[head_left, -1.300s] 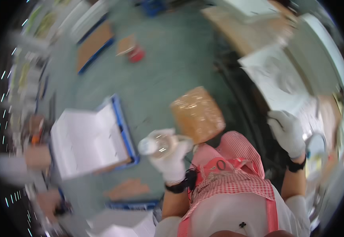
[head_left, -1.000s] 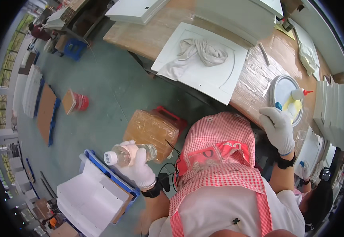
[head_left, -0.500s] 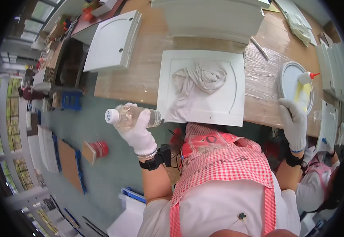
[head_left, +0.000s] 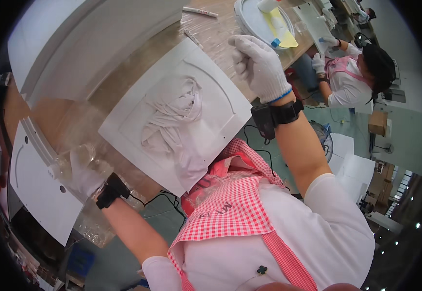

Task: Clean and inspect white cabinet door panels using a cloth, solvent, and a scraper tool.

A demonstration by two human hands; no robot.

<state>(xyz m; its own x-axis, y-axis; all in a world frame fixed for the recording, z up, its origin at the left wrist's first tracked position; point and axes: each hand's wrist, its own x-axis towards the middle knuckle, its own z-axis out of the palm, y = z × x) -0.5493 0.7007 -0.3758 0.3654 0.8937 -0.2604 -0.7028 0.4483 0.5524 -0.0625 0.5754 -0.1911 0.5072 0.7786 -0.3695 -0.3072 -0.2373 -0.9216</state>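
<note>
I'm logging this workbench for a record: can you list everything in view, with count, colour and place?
panel: one, white, moulded, on the bench in front of the person
cloth: one, white, crumpled, lying on the panel
bottle: one, clear plastic, in the left hand at the bench's left edge
large panels: two, white, one at the upper left, one at the lower left
round dish: one, pale rim, top of the bench
yellow sheet: one, lying in the dish
pens: two, pale, top of the bench
bench: one, wooden, partly under clear film
co-worker: one, in a white shirt, far right
apron: one, red-and-white check, on the person
left hand: white glove, black wristband, grips the bottle
right hand: white glove, black wristband, raised over the bench, holds nothing
</note>
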